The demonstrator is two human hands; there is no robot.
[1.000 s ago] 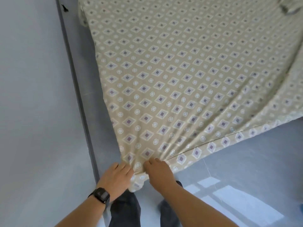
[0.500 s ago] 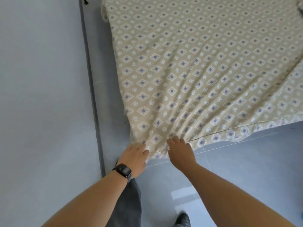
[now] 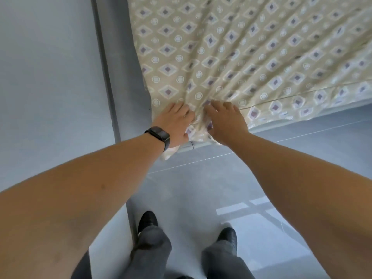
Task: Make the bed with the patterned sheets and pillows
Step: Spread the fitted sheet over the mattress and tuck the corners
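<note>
Two hands (image 3: 201,121) on patterned sheet (image 3: 251,47) — grey floor (image 3: 201,188), wall (image 3: 50,67)

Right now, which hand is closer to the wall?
Left. The left hand, the one with the black watch, holds the patterned sheet at the bed corner on the side nearest the wall. The right hand holds the sheet farther from it.

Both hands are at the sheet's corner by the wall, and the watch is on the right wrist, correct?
Not quite. The head view shows the watch on the left wrist. The rest holds: the left hand and right hand are both at the corner of the sheet by the wall.
</note>
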